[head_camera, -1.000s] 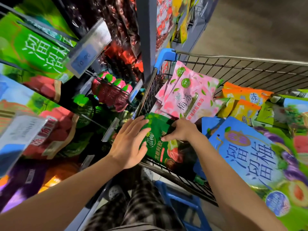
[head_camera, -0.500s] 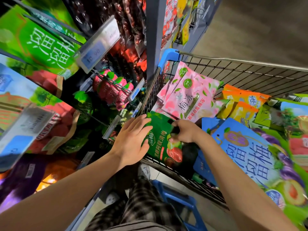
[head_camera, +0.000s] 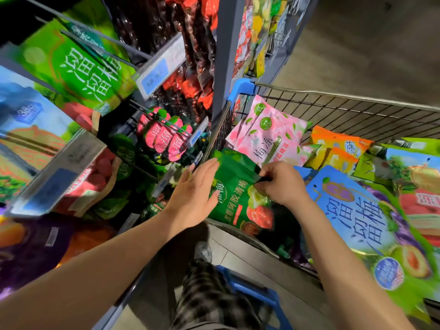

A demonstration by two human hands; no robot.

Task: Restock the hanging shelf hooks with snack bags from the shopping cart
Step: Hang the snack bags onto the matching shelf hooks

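Head-worn, steeply down over cart (head_camera: 357,115), close.

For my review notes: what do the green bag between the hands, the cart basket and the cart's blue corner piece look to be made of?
Green bag: probably glossy printed plastic film; it creases and catches the light.
Cart basket: metal wire with a dull grey finish, going by its thin grid bars.
Corner piece: smooth blue plastic, likely moulded, with rounded edges and soft highlights.

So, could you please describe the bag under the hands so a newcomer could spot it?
Look at the wire cart on the right, near-left corner, where the left hand and right hand meet. The dark green bag there has red fruit printed low, unlike the pink bags behind and the blue bag rightward.
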